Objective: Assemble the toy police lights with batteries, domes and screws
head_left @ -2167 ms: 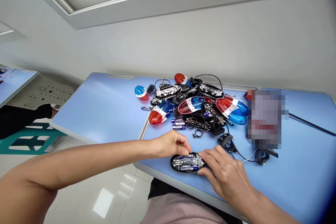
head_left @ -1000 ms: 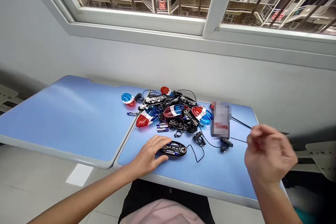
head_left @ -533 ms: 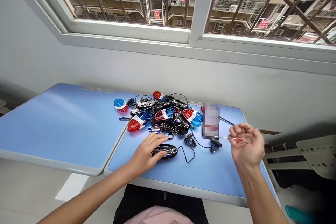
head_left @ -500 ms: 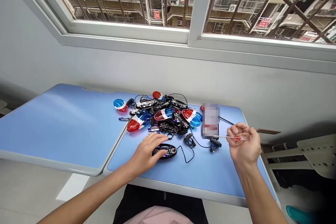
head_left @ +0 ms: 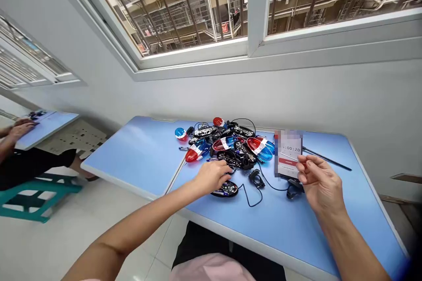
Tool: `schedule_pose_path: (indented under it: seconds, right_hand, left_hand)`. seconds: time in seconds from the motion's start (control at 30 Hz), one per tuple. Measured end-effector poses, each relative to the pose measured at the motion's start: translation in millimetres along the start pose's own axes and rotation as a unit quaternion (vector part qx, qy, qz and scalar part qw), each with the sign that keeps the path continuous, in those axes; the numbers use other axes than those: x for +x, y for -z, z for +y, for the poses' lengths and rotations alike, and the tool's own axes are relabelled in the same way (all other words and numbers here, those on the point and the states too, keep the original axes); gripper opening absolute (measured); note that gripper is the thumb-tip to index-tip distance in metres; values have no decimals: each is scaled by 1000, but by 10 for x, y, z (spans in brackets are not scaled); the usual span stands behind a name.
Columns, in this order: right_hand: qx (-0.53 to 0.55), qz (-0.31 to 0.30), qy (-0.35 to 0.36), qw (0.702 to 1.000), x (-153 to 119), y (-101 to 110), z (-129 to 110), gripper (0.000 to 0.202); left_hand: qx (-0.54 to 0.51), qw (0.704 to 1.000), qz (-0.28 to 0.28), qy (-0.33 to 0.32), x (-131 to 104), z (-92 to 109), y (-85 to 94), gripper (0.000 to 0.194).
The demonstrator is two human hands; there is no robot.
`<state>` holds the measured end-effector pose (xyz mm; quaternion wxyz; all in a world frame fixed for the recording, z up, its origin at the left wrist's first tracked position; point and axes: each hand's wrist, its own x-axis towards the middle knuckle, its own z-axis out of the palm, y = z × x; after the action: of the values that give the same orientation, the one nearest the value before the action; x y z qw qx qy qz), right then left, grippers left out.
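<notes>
My left hand (head_left: 213, 177) is over the near side of the pile, fingers curled and fingertips close together; whatever is between them is hidden. Partly under it lies a black oval lamp base (head_left: 227, 189), its open inside facing up, with a blue-and-white battery and a thin cable. My right hand (head_left: 321, 182), raised over the table's right side, pinches a screwdriver (head_left: 289, 157) whose thin shaft points left across a phone (head_left: 289, 171). Behind the left hand are red-and-blue lamp covers (head_left: 262, 148), loose batteries and more black lamp bases (head_left: 229, 158).
Between my hands lies a black clamp mount (head_left: 256, 178) with a cable. A black rod (head_left: 328, 159) rests behind the right hand. The blue table (head_left: 290, 228) stands against the wall under a barred window. At far left another person's hands (head_left: 21, 129) rest on a separate table.
The view has turned left, so the table appears further right. My left hand's fingers have curled in from spread. My right hand has turned over, the screwdriver still in its fingers.
</notes>
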<state>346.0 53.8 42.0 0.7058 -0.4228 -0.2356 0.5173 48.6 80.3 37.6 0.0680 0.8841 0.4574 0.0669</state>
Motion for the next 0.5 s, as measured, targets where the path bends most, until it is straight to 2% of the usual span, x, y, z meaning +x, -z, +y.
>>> schedule_pose_path:
  seconds: [0.1,0.17,0.23,0.3,0.37,0.43,0.5]
  right_hand:
    - [-36,-16,45,998,-24,3,5,30]
    - [-81,-10,107,991,-47,16,7,29]
    - [-163,8,188,968,-79,42,22,30]
    - [-271,22,277,922,-111,74,47,31]
    - [-367,14,377,851,-130,98,68,30]
    - [-427,-18,468,774,-130,91,68,24]
    - [-473,-76,514,711,-116,34,43,21]
  left_hand:
    - [-22,1000,8,-4,-49,-42,48,16]
    - [-56,998,37,8,-137,-113,74,16]
    - [-85,994,71,25,-247,-210,76,17]
    - [-94,990,100,40,-355,-315,57,17]
    - [-91,986,127,50,-441,-416,36,18]
    - [-86,983,148,58,-492,-504,36,19]
    - [-88,982,156,67,-509,-575,65,20]
